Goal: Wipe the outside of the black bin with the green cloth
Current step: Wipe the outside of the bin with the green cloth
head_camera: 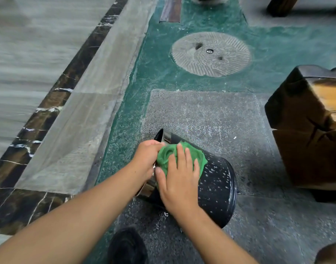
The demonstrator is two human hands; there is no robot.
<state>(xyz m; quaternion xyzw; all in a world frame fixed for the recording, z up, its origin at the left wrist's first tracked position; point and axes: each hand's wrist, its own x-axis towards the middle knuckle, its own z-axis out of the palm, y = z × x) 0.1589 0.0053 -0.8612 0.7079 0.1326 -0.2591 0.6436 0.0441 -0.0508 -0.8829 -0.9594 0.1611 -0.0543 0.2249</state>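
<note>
The black bin (216, 185) lies tipped on its side on the grey stone floor, its shiny metal rim to the left and its base to the right; pale droplets speckle its wall. My left hand (146, 159) grips the rim at the bin's mouth. My right hand (178, 180) lies flat, fingers spread, pressing the crumpled green cloth (167, 155) onto the bin's upper side near the rim. Part of the cloth is hidden under my right palm.
A dark wooden stump stool (306, 134) stands close on the right. A round carved millstone (211, 53) is set in the green floor ahead. My black shoe (127, 246) is just below the bin. Marble tiles (39, 73) run along the left.
</note>
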